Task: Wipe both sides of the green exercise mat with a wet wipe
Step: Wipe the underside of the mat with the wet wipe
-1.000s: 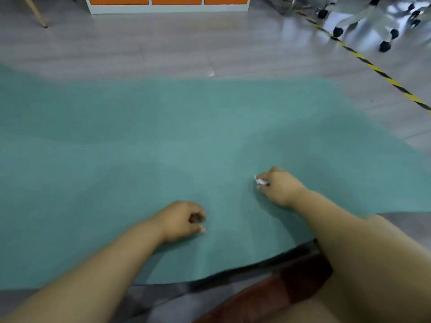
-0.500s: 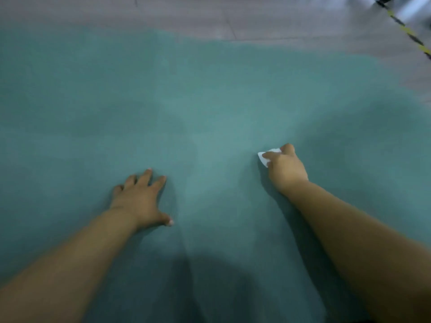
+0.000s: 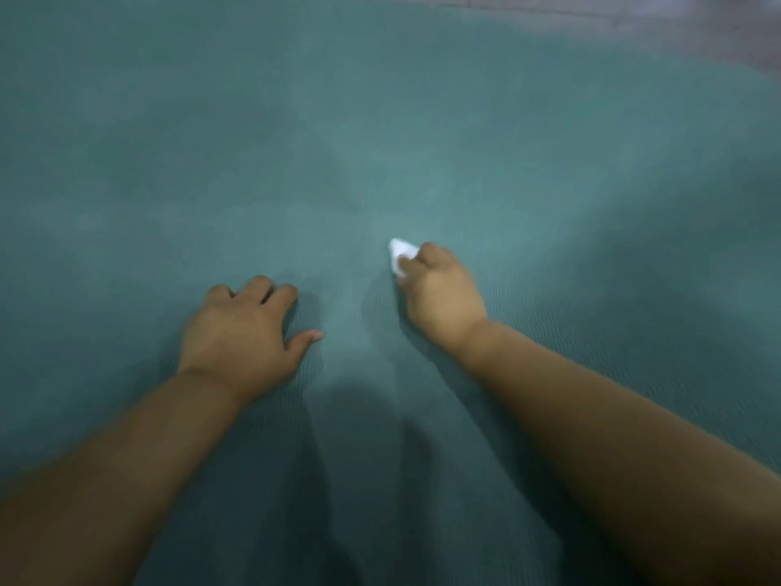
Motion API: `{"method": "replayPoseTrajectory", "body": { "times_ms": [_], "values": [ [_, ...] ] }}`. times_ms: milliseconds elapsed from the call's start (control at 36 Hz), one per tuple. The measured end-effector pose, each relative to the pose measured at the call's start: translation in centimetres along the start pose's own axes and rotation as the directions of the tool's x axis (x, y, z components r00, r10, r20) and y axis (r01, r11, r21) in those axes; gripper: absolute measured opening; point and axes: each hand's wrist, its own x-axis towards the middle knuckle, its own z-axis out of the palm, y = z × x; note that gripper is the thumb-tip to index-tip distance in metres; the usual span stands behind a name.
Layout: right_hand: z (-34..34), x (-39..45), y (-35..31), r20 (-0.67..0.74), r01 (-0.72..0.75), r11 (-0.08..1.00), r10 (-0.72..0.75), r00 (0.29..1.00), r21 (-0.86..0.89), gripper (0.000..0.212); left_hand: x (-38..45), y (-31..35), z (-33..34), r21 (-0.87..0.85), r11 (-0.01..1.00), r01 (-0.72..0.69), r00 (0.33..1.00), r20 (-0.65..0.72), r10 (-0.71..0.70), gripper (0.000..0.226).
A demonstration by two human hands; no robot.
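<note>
Since half a second ago the view has closed in and tipped further down: both forearms now reach in larger from the bottom corners, the green mat [image 3: 422,133] fills almost everything, and only a sliver of grey floor [image 3: 676,19] shows at the top right, where the striped tape seen earlier has gone out of view. The left hand [image 3: 243,332] has shifted toward the centre and lies palm down on the mat, thumb stuck out to the right; its fingers, spread flat before, are now drawn closer together and bent a little at the knuckles, holding nothing. A dark shadow falls on the mat between the two forearms, nearest the camera. Just beyond and to the right, with a strip of bare mat between them, the right hand [image 3: 441,293] is as before curled round the white wet wipe [image 3: 399,253], pinching it against the mat. The wipe pokes out from the fingertips at the hand's far left side, a bit more of it showing than earlier. The mat spreads on past both hands, blurred with motion, up to the floor.
</note>
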Motion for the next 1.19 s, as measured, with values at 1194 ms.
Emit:
{"method": "replayPoseTrajectory", "body": {
  "times_ms": [1194],
  "values": [
    [-1.3, 3.2, 2.0, 0.158, -0.158, 0.987, 0.154, 0.975, 0.016, 0.035, 0.5, -3.9, -1.2, -0.12, 0.983, 0.135, 0.94, 0.329, -0.089, 0.123]
  ]
}}
